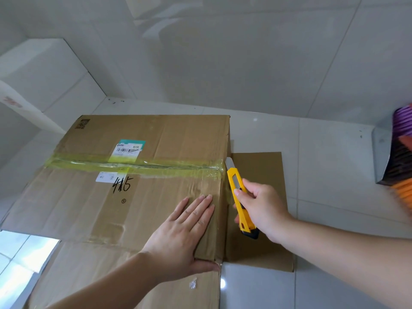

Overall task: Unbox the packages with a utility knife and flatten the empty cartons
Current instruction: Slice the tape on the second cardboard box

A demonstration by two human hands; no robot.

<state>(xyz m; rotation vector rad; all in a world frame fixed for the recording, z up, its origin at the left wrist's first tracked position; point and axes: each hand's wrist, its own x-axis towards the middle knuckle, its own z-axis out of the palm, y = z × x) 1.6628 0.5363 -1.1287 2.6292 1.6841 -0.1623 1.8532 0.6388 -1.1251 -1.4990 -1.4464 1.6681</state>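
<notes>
A large brown carton (93, 204) fills the middle and left of the head view, its top flaps sealed along the seam by yellowish clear tape (138, 165). A shipping label (128, 150) and a handwritten number sit beside the tape. My left hand (182, 233) lies flat on the carton's top near its right edge, fingers spread, thumb hooked over the near edge. My right hand (260, 208) grips a yellow utility knife (239, 199) just off the carton's right side, its tip at the right end of the tape.
A flat piece of cardboard (260, 210) lies on the glossy tiled floor under the carton's right side. A white box (33, 85) stands at the far left by the tiled wall. A dark box with purple and orange items (399, 152) sits at the right edge.
</notes>
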